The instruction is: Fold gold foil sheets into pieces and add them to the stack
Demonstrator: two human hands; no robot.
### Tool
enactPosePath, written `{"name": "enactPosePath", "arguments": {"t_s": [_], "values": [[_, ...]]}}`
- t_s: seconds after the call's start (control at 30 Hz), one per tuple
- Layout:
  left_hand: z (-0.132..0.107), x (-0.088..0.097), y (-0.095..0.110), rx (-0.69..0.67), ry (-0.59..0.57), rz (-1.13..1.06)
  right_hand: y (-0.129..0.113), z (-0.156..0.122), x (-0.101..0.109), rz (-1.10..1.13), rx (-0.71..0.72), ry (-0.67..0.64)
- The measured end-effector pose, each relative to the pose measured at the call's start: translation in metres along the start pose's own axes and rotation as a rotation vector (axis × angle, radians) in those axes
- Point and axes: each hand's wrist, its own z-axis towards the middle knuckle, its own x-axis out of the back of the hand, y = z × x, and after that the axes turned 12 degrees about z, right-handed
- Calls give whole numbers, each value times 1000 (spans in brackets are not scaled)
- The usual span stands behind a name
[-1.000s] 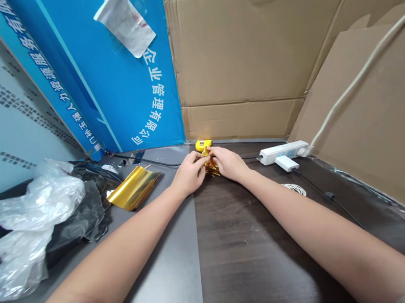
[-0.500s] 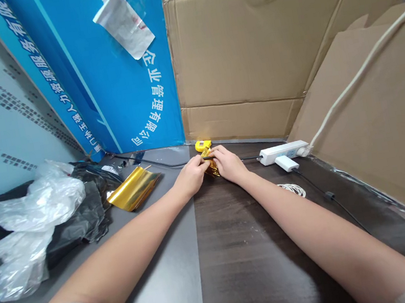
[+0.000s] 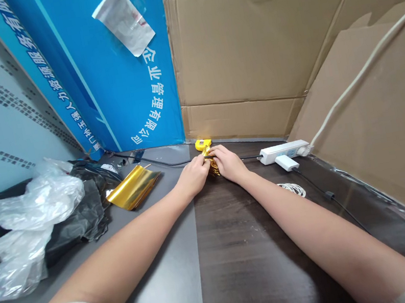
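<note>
Close together near the back of the table, my left hand [image 3: 193, 175] and my right hand [image 3: 229, 163] both have their fingers closed at a small crinkled piece of gold foil [image 3: 214, 169]. A black cable [image 3: 173, 164] runs through the same spot, passing between my fingertips along with the foil. My fingers hide part of the foil, so how far it wraps the cable I cannot tell. Just behind them lies a yellow tape measure [image 3: 203, 144]. Left of my left hand rests a larger curled gold foil sheet [image 3: 133, 188].
A white power strip [image 3: 284, 152] with a white adapter [image 3: 287, 162] plugged in stands to the right. Coiled white cord [image 3: 293, 189] lies below it. Clear plastic bags [image 3: 36, 205] and black plastic [image 3: 76, 221] are heaped at left. Cardboard [image 3: 232, 48] and a blue panel [image 3: 131, 96] border the back.
My hands stay at nearly the same place with only slight finger movement at the foil. The whole view has shifted very slightly.
</note>
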Motion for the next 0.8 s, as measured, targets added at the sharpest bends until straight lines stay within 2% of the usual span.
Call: {"name": "enactPosePath", "arguments": {"t_s": [0.27,0.37,0.5,0.63,0.73,0.8], "values": [[3,6,1,-16,-88,-18,3,-1,1,-2,4,-30],[4,16,-6,6,-138,-28,5,0,0,-15,-14,-39],[3,43,-40,159,-274,18,7,0,-1,-25,-40,-58],[-7,65,-87,313,-544,94,7,0,-1,-23,-47,-59],[-15,63,-109,383,-691,106,4,-1,1,-19,-30,-46],[-19,54,-114,408,-697,68,2,-1,2,-22,-18,-31]]}}
